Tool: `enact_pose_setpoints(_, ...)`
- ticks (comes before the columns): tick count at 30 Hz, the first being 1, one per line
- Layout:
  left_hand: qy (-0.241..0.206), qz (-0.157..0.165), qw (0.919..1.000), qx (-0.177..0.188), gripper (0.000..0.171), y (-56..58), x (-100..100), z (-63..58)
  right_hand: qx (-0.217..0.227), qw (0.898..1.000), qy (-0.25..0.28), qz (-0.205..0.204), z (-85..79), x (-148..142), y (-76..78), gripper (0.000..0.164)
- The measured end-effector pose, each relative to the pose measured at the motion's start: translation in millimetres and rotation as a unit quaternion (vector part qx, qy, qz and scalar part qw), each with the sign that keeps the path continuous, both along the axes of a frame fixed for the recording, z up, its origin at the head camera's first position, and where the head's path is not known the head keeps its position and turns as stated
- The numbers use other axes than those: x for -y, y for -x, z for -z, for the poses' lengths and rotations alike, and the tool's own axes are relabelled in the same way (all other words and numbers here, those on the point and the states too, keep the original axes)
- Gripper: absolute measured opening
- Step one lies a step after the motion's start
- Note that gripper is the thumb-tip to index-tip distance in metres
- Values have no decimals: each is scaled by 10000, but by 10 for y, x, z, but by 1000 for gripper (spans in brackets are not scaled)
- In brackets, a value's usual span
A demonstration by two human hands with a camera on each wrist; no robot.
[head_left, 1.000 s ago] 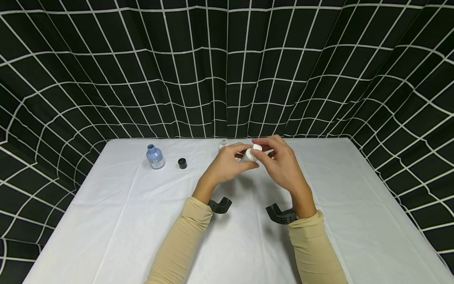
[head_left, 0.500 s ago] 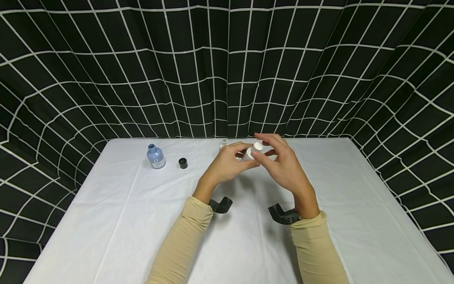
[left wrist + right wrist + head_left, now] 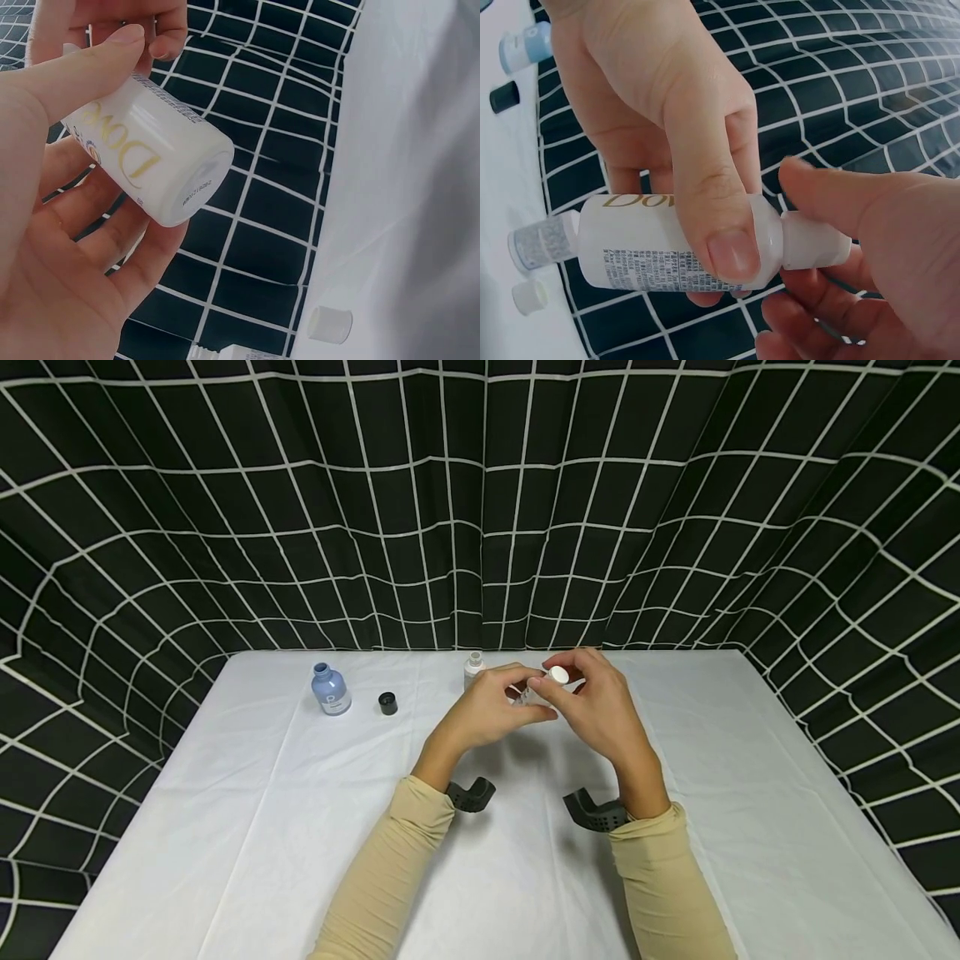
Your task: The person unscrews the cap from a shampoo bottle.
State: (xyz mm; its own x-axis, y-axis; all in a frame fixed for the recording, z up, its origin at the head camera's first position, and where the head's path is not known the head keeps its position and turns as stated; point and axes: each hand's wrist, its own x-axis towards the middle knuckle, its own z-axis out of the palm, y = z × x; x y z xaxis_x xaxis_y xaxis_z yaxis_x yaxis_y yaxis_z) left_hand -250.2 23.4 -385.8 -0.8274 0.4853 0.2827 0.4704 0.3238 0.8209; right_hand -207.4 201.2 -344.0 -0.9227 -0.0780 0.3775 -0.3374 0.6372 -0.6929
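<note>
My left hand [image 3: 491,703] grips a white Dove bottle [image 3: 630,240] round its body, holding it tilted above the table. Its label text shows in the right wrist view, and its flat base faces the camera in the left wrist view. At the other end, my right hand [image 3: 597,702] pinches the bottle's white cap [image 3: 814,241] between thumb and fingers. The cap sits on the bottle's neck. Fingers partly hide both bottle and cap in the head view.
Behind my left hand stands another small bottle [image 3: 473,665] with its neck uncovered. A loose white cap [image 3: 330,324] lies near it. Farther left are an uncapped blue bottle [image 3: 331,690] and a black cap [image 3: 387,702]. A black grid curtain [image 3: 480,510] surrounds the white-covered table [image 3: 247,827].
My right hand's fingers spread a little around the cap half a second ago, and now close on it again. The bottle has shifted slightly to the right.
</note>
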Motion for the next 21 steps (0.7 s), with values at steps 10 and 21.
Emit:
enact_pose_setpoints(10,75,-56,9999,83,39,6,15,-9,-195,9992,-142,-317,2,3,-16,34)
enact_pose_setpoints(21,85,-100,9999,8,36,9,37,2,116,9997,-191,123,2,-5,-6,45)
